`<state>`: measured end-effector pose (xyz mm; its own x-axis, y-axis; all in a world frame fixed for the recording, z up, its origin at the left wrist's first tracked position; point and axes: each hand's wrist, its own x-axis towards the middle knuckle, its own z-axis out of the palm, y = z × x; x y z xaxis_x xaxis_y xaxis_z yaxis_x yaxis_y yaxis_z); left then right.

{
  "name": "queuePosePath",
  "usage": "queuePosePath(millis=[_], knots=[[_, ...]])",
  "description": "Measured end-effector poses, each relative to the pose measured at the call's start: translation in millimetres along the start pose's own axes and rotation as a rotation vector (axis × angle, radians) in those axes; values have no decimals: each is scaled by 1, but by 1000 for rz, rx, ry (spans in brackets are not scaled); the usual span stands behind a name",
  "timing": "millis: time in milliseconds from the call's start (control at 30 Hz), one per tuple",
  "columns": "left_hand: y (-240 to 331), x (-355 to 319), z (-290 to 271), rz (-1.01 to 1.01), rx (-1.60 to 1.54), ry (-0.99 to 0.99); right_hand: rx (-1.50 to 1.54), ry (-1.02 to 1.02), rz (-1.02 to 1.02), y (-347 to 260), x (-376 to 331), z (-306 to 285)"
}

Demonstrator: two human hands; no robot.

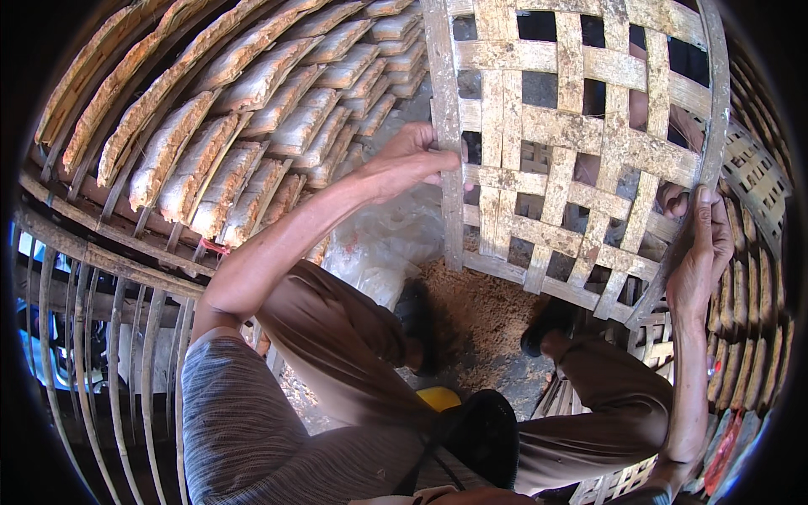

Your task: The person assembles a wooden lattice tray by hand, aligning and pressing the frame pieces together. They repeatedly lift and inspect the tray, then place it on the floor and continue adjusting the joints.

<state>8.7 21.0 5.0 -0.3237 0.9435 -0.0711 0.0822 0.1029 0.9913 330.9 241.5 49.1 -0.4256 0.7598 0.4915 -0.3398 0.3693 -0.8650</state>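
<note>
A woven bamboo lattice panel [562, 126] with wooden side bars is held up in front of me, slightly tilted. My left hand [414, 158] is closed round its left bar, thumb lying across the front. On the right bar, near the lower right corner, my right hand [705, 240] grips with the thumb on the edge. Some of its fingers show behind the lattice through the gaps. The strips are pale, with dark speckled stains, and the weave leaves open squares.
At left, slatted racks carry many overlapping whitish slabs [244, 172] with rough orange-brown edges. Bamboo bars [114, 362] stand at lower left. Brown crumbs [480, 320] and clear plastic sheeting [379, 244] lie on the floor by my feet. More stacked slats [741, 295] line the right side.
</note>
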Motion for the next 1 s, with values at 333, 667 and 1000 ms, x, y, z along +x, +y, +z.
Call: queuePosePath(millis=[333,667,1000], knots=[[9,-5,11,-13,245,243,33,1,11,2,-1,2],[17,-1,34,-52,216,388,39,-22,27,4,-5,3],[-8,-2,-7,59,109,-58,-24,41,26,5,-2,-3]])
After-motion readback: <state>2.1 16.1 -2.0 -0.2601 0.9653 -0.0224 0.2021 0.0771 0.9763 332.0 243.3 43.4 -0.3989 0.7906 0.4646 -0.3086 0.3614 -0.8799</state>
